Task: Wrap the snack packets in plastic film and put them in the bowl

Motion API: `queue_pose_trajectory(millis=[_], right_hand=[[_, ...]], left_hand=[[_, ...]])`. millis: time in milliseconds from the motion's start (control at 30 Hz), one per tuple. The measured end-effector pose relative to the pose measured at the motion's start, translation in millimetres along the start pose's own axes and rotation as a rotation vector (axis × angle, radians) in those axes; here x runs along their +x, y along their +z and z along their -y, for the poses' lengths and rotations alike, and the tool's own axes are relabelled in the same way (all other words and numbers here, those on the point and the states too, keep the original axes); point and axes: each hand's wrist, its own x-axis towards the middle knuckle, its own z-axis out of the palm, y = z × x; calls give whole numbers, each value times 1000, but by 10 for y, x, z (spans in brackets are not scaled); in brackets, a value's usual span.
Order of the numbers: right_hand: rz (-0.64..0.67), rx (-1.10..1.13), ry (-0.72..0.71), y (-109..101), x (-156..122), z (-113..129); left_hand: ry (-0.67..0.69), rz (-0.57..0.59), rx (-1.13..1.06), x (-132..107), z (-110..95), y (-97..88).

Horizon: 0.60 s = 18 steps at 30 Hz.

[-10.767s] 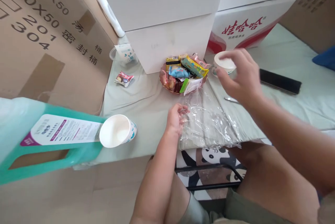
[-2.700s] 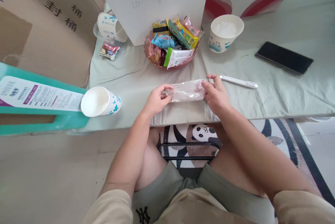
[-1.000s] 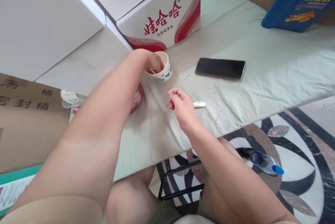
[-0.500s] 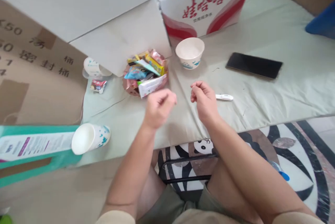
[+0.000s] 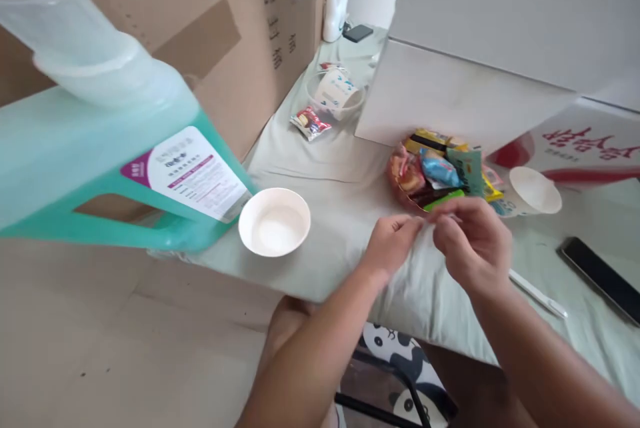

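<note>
My left hand and my right hand are raised over the pale green cloth near its front edge, fingertips pinched and meeting. Whatever sits between the fingers is too small to make out. Just behind them stands a pink bowl of wrapped snacks. An empty white paper cup stands to the left of my left hand. A second paper cup stands to the right of the snack bowl.
A large teal jug stands at the left by a cardboard box. A white box and a red-and-white carton line the back. A black phone and white pen lie right. Another cup and a snack packet sit far back.
The folded clear film went into the right cup with my left hand. Since then both hands drew together into a pinch, and the view swung to the left.
</note>
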Motion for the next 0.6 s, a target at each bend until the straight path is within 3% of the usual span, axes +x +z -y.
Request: queue_pose_trajectory(millis=[133, 233, 300, 433, 600], right_hand=[[208, -208, -174, 850, 1138, 300], [310, -533, -248, 1445, 1928, 239], [393, -793, -224, 1717, 2275, 142], [462, -1009, -130, 1933, 2460, -4], [553, -990, -191, 1852, 2186, 21]], left_hand=[[-211, -98, -336, -7, -108, -58], [-236, -117, -433, -17, -151, -135], [-224, -120, -426, -21, -175, -203], [-212, -119, -398, -51, -235, -304], [-222, -129, -396, -94, -243, -255]])
